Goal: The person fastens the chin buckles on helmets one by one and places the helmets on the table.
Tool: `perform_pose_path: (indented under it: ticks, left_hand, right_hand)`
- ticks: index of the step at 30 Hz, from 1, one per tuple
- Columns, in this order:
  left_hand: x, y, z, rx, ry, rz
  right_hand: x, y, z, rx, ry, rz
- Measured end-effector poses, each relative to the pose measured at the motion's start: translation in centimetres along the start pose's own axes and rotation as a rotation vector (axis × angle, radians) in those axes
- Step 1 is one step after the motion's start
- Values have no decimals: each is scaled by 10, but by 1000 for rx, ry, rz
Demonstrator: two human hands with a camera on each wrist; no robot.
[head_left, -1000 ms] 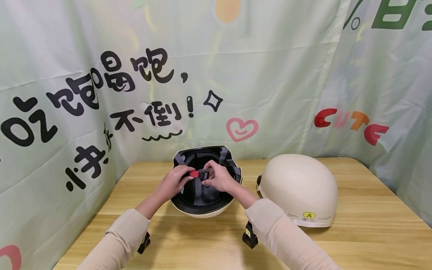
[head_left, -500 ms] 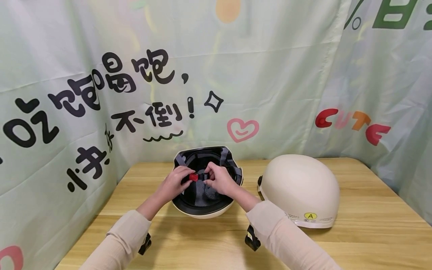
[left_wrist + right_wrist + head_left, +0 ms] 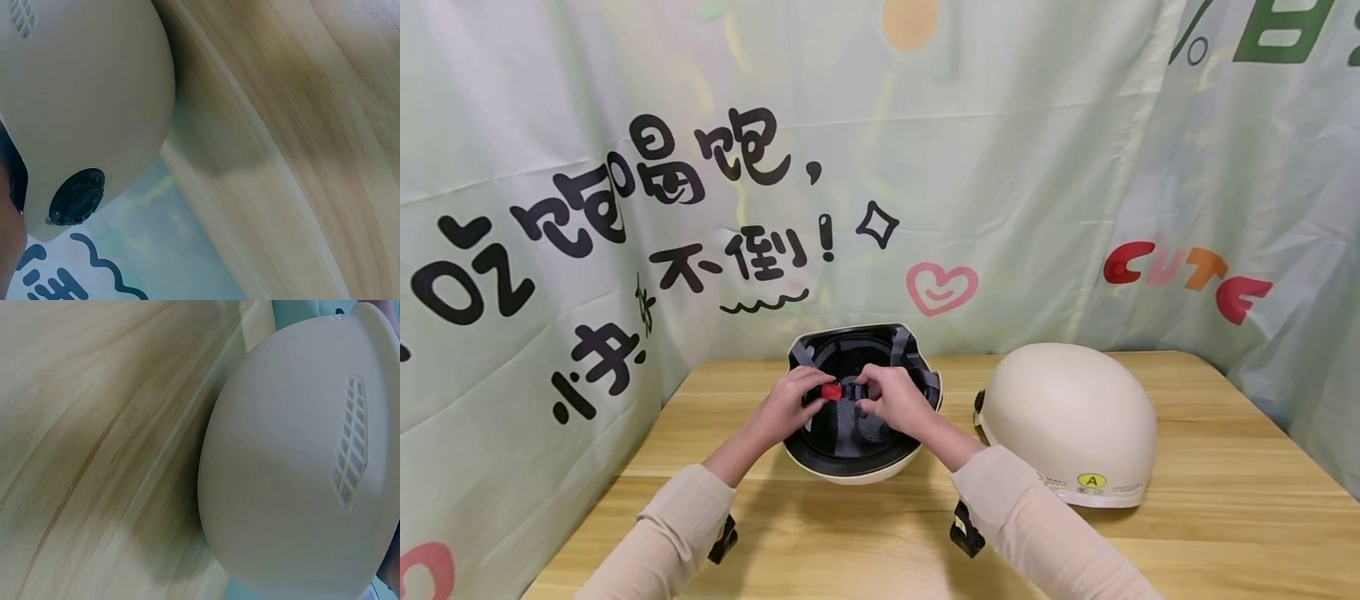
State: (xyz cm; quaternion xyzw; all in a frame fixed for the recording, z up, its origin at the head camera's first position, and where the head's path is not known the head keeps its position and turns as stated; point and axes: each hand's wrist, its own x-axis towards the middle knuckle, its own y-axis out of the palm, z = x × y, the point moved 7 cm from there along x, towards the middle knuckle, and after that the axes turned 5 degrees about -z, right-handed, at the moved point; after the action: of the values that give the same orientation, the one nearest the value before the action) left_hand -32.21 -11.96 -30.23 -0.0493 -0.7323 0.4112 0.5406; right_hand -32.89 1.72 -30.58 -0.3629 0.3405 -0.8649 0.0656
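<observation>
An upturned beige helmet (image 3: pixel 865 477) lies with its black padded inside facing up, grey straps along its rim. Over the opening, my left hand (image 3: pixel 786 406) pinches the red part of a chin-strap buckle (image 3: pixel 831 392) between thumb and fingers. My right hand (image 3: pixel 893 400) pinches the black part (image 3: pixel 852 392) from the other side. Red and black meet end to end; whether they are locked together I cannot tell. Both wrist views show mostly the shell, with a dark round dial (image 3: pixel 78 197) in the left one and a lattice vent (image 3: pixel 351 444) in the right.
A second beige helmet (image 3: pixel 1071 417), dome up with a yellow "A" sticker (image 3: pixel 1092 481), stands right of the hands, close to the right forearm. Everything rests on a wooden table (image 3: pixel 842 542). A printed curtain (image 3: pixel 1015 208) hangs behind the table.
The right fingers have shifted slightly on the black buckle part and now cover more of its right end. Both hands stay over the upturned helmet, which has hardly moved.
</observation>
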Motion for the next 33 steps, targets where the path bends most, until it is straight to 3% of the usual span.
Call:
perform_pose_path:
  ticks: [7, 14, 23, 33]
  left_hand:
    - [3, -1, 2, -43, -40, 14]
    - [5, 0, 0, -73, -30, 32]
    - [7, 6, 4, -97, -80, 95]
    - [3, 2, -2, -120, -36, 44]
  right_hand:
    - [-3, -6, 4, -181, -112, -52]
    - [-5, -6, 6, -200, -210, -37]
    - [-7, -9, 11, -282, -272, -1]
    - [-14, -4, 14, -308, -348, -38]
